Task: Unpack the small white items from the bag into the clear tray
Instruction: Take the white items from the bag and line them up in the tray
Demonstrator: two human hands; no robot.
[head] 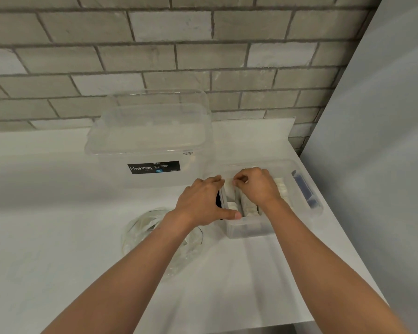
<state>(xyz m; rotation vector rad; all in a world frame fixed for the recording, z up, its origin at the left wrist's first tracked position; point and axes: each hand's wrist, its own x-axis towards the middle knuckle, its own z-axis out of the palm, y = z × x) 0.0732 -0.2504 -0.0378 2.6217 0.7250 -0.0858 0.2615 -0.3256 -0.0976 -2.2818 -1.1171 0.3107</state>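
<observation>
Countertop (58, 213) of smooth white material runs along a wall of pale grey brick-shaped tiles (155, 56) with darker joints; a plain grey panel (384, 116) closes the right side. A large clear plastic storage box with a lid (150, 145) stands at the back near the wall, bearing a black label (153, 167) on its front face. Just right of it sits the small clear rectangular plastic tray (249, 227), close to the counter's right edge. The small white items (281, 186) stand in rows inside the tray, with a dark blue flat object (304, 189) upright at its right end. The crumpled clear plastic bag (140, 227) lies on the counter left of the tray, partly under the left forearm; its contents cannot be made out. Both bare arms reach forward from the lower edge of view. The left hand (200, 203) lies against the tray's left wall, fingers fairly straight and loose, thumb (232, 215) stretched along the near rim. The right hand (258, 186) is over the tray's middle, knuckles up, fingers curled down and pinching the top of one of the small white items in the left rows. The two hands are nearly touching at the fingertips.
</observation>
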